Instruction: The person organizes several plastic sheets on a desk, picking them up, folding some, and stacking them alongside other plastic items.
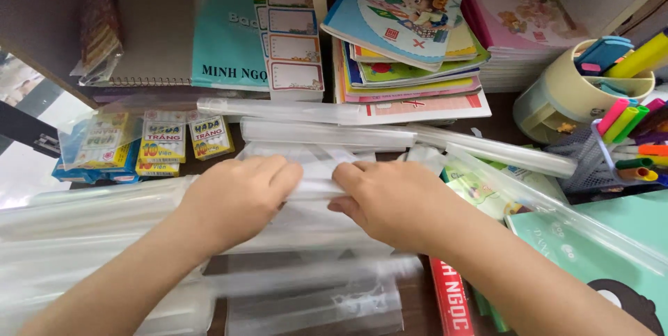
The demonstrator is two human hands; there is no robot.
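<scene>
Hands meet mid-bench: left hand (233,200) and right hand (390,200) both have fingers closed on a clear plastic sleeve (316,183) stretched between them, atop the loose sleeve pile (90,238). Best kept taut, pinched near the edge, so sheets separate. Chalk boxes (163,141) left, marker cup (581,89) right.
</scene>
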